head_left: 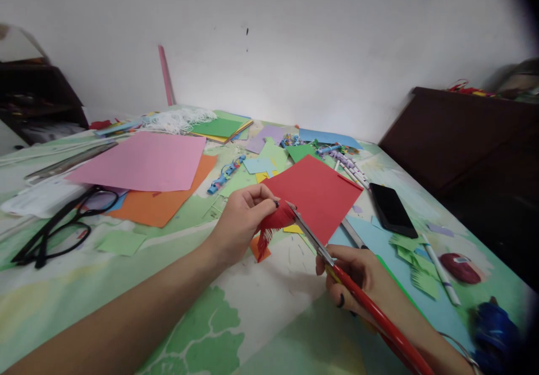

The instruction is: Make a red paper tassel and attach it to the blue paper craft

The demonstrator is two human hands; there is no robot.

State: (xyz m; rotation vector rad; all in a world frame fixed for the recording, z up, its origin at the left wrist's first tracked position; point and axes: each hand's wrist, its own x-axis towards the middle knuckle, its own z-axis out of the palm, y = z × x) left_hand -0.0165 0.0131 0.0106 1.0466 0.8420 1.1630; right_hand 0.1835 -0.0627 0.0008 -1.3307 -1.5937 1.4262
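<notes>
Pinched in the fingers of my left hand [242, 223] is a small piece of red paper [281, 216] with a fringe of fine cuts hanging along its lower side. My right hand [357, 277] grips a pair of scissors [362, 296] with long red handles and metal blades. The blade tips meet the right edge of the red piece; whether they are parted is too small to tell. Just behind the hands lies a large red sheet [315, 192]. Under the fringed piece rests an orange scrap [259, 250].
Black glasses [63, 234], a pink sheet [143, 161] and an orange sheet [158, 206] lie left. On the right are a black phone [392, 209], fringed green strips [419, 265], a white stick [442, 274] and a blurred blue object [494, 330]. White yarn [181, 120] sits behind.
</notes>
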